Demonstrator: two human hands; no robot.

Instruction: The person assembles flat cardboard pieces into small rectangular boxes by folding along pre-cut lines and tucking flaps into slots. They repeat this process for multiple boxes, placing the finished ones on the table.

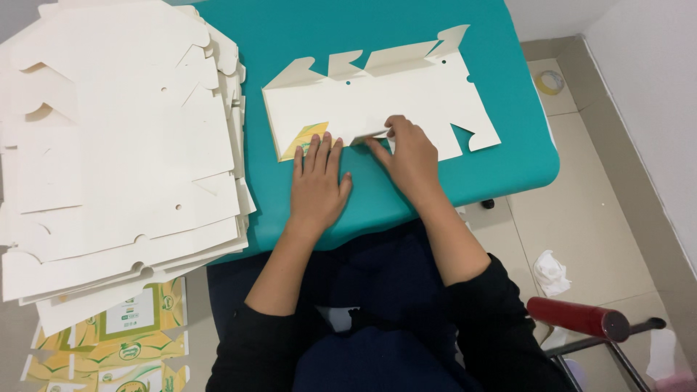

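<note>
A flat cream carton blank (406,98) lies plain side up on the teal table (377,29), with cut flaps along its far and near edges. One near corner is folded over, showing a yellow printed side (303,136). My left hand (318,185) lies flat, fingers spread, fingertips pressing the blank's near edge beside that folded corner. My right hand (410,156) pinches a near flap of the blank between thumb and fingers, lifting it slightly.
A thick, untidy stack of the same cream blanks (116,138) covers the table's left side. Printed yellow-green blanks (123,341) lie below it at lower left. A red-topped stool (581,319) and crumpled white paper (550,272) are on the tiled floor at right.
</note>
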